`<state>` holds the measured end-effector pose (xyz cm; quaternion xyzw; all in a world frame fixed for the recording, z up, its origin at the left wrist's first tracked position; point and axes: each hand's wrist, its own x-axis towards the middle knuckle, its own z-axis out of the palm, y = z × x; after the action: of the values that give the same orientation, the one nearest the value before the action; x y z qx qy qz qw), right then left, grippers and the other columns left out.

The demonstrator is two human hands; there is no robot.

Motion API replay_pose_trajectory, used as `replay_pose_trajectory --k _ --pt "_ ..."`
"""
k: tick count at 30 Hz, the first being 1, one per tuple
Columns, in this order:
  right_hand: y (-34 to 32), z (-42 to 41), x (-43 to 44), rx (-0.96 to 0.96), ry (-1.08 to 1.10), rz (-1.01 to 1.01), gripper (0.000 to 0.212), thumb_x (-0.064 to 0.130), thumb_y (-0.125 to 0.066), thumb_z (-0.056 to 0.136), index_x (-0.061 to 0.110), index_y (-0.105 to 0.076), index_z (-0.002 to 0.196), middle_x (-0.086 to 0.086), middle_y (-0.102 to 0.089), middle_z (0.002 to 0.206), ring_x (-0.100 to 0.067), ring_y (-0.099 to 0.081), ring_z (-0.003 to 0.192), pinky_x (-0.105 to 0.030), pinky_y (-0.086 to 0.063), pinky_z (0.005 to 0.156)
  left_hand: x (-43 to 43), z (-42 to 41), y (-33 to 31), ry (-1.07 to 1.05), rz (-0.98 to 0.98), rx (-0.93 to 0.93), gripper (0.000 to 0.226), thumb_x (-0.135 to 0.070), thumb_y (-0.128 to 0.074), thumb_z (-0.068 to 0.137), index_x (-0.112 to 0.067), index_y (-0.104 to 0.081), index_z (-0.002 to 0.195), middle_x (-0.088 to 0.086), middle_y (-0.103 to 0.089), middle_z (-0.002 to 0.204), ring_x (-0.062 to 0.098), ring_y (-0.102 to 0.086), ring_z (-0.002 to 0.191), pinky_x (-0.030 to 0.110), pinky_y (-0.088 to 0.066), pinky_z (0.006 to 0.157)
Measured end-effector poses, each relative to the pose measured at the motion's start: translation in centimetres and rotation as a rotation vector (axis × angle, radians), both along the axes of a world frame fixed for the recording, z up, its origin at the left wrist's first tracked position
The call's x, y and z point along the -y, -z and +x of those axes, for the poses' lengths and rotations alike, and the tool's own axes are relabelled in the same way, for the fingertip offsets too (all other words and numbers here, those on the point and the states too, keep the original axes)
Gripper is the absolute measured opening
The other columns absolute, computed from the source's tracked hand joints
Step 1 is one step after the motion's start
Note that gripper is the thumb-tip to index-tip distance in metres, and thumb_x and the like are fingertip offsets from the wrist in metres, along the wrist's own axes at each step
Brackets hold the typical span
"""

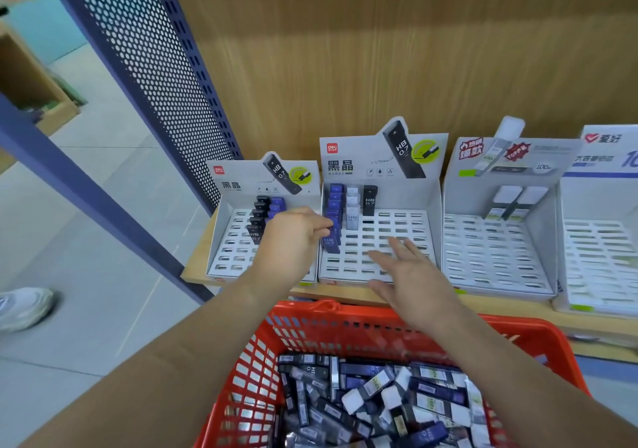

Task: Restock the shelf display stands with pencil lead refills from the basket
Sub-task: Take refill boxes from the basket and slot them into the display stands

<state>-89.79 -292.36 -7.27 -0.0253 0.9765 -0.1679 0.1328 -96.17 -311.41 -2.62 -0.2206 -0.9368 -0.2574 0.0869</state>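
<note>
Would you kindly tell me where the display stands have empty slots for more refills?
The second stand from the left is bare right of its lone black refill, and the third stand below its two white-capped refills. It is crowded along the blue column, where the left hand pinches a blue refill.

We're reading a red "deli" logo, "黑晶" and "HB 0.7" across the top of the left display stand [241, 185], and we're getting the same three on the second display stand [359, 168] too. The black refill [369, 201] standing in that second one is showing "HB 0.7". The third stand [538, 161] is flashing "TOP" in red plus "100", and the fourth stand [607, 147] is reading "爱好". We're finding the smaller print too blurry.
</note>
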Motion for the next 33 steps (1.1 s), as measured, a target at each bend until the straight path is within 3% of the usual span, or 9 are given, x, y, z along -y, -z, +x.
replay_pose_trajectory --k 4,7,9,11,14,18,21,26,33 --pt "-1.0 0.6 -1.0 -0.079 0.041 -0.197 0.054 0.032 -0.054 0.099 0.028 -0.037 0.150 -0.005 -0.026 0.161 -0.019 -0.024 0.148 -0.027 -0.017 0.117 -1.0 0.4 -0.4 -0.114 -0.037 0.090 0.029 -0.014 -0.060 0.092 -0.015 -0.063 0.120 0.005 -0.069 0.101 0.022 -0.063 0.095 0.027 -0.044 0.082" --pt "-2.7 1.7 -2.4 -0.162 0.195 -0.486 0.024 0.016 -0.061 0.095 0.020 -0.067 0.118 -0.004 -0.067 0.124 -0.015 -0.065 0.107 -0.025 -0.045 0.094 -0.8 2.0 -0.7 -0.155 0.028 0.024 0.035 -0.019 -0.062 0.090 -0.019 -0.059 0.125 0.001 -0.067 0.101 0.019 -0.061 0.090 0.030 -0.047 0.082" --pt "-4.1 2.8 -3.6 -0.003 0.241 -0.646 0.010 0.015 -0.062 0.094 0.021 -0.070 0.093 -0.003 -0.074 0.090 -0.015 -0.071 0.077 -0.031 -0.055 0.072 -0.3 4.3 -0.1 -0.183 0.082 -0.016 0.026 -0.021 -0.057 0.093 -0.021 -0.061 0.119 -0.004 -0.064 0.095 0.013 -0.055 0.077 0.027 -0.044 0.073" --pt "-4.5 4.1 -4.9 0.335 0.143 -0.648 0.009 0.018 -0.061 0.096 0.020 -0.068 0.091 -0.002 -0.074 0.083 -0.013 -0.071 0.072 -0.026 -0.056 0.065 -0.2 7.0 1.7 -0.170 0.049 0.077 0.021 -0.021 -0.052 0.095 -0.023 -0.065 0.111 -0.005 -0.067 0.086 0.013 -0.055 0.068 0.025 -0.039 0.066" --pt "-2.3 5.9 -5.9 0.684 -0.020 -0.379 0.011 0.024 -0.058 0.098 0.022 -0.066 0.105 0.005 -0.071 0.093 -0.009 -0.068 0.082 -0.025 -0.054 0.074 0.3 10.9 6.9 -0.055 -0.129 0.341 0.023 -0.018 -0.051 0.093 -0.022 -0.067 0.108 -0.002 -0.072 0.092 0.018 -0.066 0.081 0.027 -0.050 0.073" --pt "5.3 8.8 -5.9 0.613 -0.030 -0.083 0.043 0.026 -0.056 0.099 0.015 -0.050 0.141 -0.006 -0.057 0.136 -0.021 -0.058 0.112 -0.027 -0.048 0.090 1.5 14.8 13.8 0.075 -0.494 0.658 0.035 -0.010 -0.049 0.093 -0.017 -0.058 0.125 0.007 -0.063 0.117 0.024 -0.060 0.101 0.034 -0.051 0.083" --pt "10.7 11.3 -6.2 0.601 0.056 -0.037 0.066 0.024 -0.055 0.099 0.019 -0.021 0.155 -0.012 -0.028 0.158 -0.026 -0.052 0.120 -0.023 -0.044 0.082 2.9 16.2 17.7 0.077 -0.584 0.707 0.060 -0.013 -0.058 0.088 -0.017 -0.035 0.144 0.005 -0.032 0.149 0.028 -0.031 0.133 0.033 -0.037 0.105" --pt "15.2 13.2 -6.3 0.535 0.139 0.007 0.091 0.023 -0.064 0.092 0.030 0.000 0.156 -0.007 0.001 0.164 -0.030 -0.005 0.151 -0.044 -0.032 0.114 3.0 17.4 21.1 -0.073 -0.542 0.805 0.093 -0.013 -0.062 0.088 -0.031 0.005 0.150 0.007 0.025 0.156 0.042 -0.003 0.144 0.041 -0.035 0.108" --pt "15.5 13.3 -3.8 0.442 0.143 0.158 0.071 0.037 -0.066 0.090 0.031 -0.020 0.144 -0.007 -0.026 0.146 -0.034 -0.027 0.133 -0.053 -0.046 0.096 2.4 20.2 22.4 -0.085 -0.444 0.733 0.068 -0.020 -0.059 0.090 -0.029 -0.020 0.145 0.007 -0.002 0.153 0.035 -0.041 0.127 0.042 -0.048 0.095"
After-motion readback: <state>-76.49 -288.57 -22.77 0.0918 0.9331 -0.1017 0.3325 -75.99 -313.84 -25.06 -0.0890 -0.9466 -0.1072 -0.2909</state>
